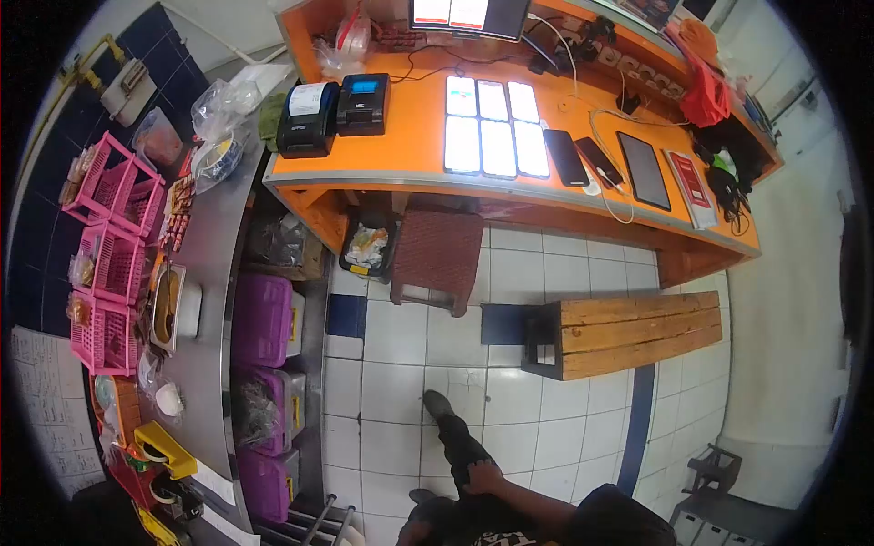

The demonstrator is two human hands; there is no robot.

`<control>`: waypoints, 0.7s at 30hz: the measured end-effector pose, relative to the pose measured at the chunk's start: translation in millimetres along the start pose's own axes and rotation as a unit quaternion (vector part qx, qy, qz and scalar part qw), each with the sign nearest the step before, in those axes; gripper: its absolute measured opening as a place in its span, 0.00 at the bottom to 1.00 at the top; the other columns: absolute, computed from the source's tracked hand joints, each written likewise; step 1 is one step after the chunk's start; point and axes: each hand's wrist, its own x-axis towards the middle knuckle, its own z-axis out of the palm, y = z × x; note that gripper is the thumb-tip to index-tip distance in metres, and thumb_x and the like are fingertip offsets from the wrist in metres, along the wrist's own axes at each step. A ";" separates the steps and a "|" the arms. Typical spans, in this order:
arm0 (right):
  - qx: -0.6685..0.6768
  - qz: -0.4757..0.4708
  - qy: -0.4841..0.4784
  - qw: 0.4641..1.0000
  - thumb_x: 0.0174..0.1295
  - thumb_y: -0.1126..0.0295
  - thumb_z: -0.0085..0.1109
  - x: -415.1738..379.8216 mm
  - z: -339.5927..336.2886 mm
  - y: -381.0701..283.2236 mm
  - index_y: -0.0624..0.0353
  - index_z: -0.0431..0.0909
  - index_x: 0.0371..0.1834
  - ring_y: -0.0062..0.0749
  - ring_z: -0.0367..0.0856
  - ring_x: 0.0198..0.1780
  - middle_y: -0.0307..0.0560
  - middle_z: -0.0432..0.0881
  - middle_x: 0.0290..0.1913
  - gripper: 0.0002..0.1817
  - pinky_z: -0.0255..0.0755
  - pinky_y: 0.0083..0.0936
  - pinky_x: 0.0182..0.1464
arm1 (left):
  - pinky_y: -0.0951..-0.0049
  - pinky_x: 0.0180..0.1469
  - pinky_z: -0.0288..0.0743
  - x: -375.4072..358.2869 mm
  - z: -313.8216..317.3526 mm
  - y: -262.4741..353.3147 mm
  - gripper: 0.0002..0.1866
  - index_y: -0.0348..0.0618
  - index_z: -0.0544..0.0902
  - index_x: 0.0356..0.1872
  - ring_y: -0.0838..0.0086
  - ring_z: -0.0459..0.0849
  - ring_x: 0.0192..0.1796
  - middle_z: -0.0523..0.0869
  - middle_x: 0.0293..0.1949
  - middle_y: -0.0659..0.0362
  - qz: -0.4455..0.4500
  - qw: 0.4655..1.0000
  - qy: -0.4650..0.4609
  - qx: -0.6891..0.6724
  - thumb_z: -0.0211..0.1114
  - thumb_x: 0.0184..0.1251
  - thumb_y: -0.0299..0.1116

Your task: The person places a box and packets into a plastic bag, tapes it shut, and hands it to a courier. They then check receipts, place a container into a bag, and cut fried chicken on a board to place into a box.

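Observation:
One of my hands, which looks like my right hand [484, 477], rests on my dark-trousered thigh near the bottom centre. Its fingers look spread and nothing shows in them. My left hand [414, 532] is barely in view at the bottom edge, beside my other leg, with its fingers hidden. Neither hand touches any object. Ahead stands an orange counter [414, 156] with several lit phones [480, 136], two dark phones [566, 158], a tablet [645, 170] and two black printers [362, 105].
A wooden bench [637, 335] stands ahead right, and a dark red stool [439, 255] is near the counter. A steel worktop [205, 364] runs along the left, with pink baskets [118, 264] and a food tray [187, 309]. Purple bins [262, 318] sit below it.

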 end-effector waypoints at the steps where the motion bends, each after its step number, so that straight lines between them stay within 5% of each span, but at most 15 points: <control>1: -0.003 0.001 0.003 1.000 0.51 0.46 0.63 0.0 -2.9 1.5 0.60 0.71 0.60 0.59 0.69 0.65 0.62 0.74 0.60 0.37 0.70 0.54 0.61 | 0.49 0.51 0.77 -0.5 1.6 2.7 0.21 0.39 0.81 0.48 0.45 0.84 0.49 0.85 0.45 0.40 -0.002 1.000 -0.001 -0.001 0.50 0.68 0.45; 21: -0.010 -0.015 0.026 0.999 0.56 0.51 0.61 -1.7 -24.6 2.7 0.58 0.76 0.56 0.56 0.76 0.60 0.60 0.78 0.56 0.29 0.73 0.50 0.59 | 0.48 0.50 0.78 -4.7 27.0 17.7 0.19 0.39 0.81 0.46 0.45 0.85 0.47 0.85 0.43 0.40 -0.013 1.000 -0.018 0.000 0.50 0.68 0.42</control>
